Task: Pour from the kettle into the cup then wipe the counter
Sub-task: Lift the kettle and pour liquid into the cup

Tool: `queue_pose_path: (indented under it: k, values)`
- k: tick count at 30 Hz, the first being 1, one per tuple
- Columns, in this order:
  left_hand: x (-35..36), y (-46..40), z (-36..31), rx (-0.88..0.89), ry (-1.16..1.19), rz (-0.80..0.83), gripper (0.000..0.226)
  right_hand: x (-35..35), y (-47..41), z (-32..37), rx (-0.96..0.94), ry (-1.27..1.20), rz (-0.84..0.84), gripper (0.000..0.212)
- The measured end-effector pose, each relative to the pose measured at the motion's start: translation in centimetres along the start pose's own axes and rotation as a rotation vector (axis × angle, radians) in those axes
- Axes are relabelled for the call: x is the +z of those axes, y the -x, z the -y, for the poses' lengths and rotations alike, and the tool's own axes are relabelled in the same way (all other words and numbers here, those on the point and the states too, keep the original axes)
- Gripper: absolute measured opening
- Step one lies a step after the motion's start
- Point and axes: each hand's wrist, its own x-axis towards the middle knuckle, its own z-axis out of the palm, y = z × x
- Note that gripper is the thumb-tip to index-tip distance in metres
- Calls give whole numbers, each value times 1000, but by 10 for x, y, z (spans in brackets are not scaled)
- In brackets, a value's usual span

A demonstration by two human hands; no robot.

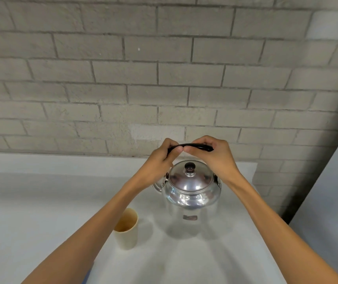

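A shiny metal kettle (191, 193) stands upright on the white counter (30, 201), its lid shut with a dark knob and its spout pointing left behind my left wrist. Its black arched handle (200, 146) is raised above the lid. My left hand (160, 162) grips the handle's left end and my right hand (213, 154) grips its right part, thumbs nearly touching. A cream cup (127, 230) stands upright to the kettle's lower left, partly hidden by my left forearm; I cannot tell if it holds liquid.
A grey brick wall (164, 78) rises directly behind the counter. At the right, the counter ends near a pale grey panel (332, 201). A bit of blue (87, 274) peeks out under my left forearm at the bottom edge.
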Motion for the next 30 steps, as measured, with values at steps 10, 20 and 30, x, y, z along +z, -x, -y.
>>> queue_pose_path:
  k: [10, 20, 30]
  values:
    - [-21, 72, 1, -75, 82, 18, 42, 9, 48, 12, 9, 31, 68, 29]
    - [-44, 161, 90, -367, -25, -83, 117, 22, 69, 7, 65, 92, 120, 30]
    - [-28, 184, 133, -497, 67, -37, 130, 35, 64, 6, 71, 185, 159, 22]
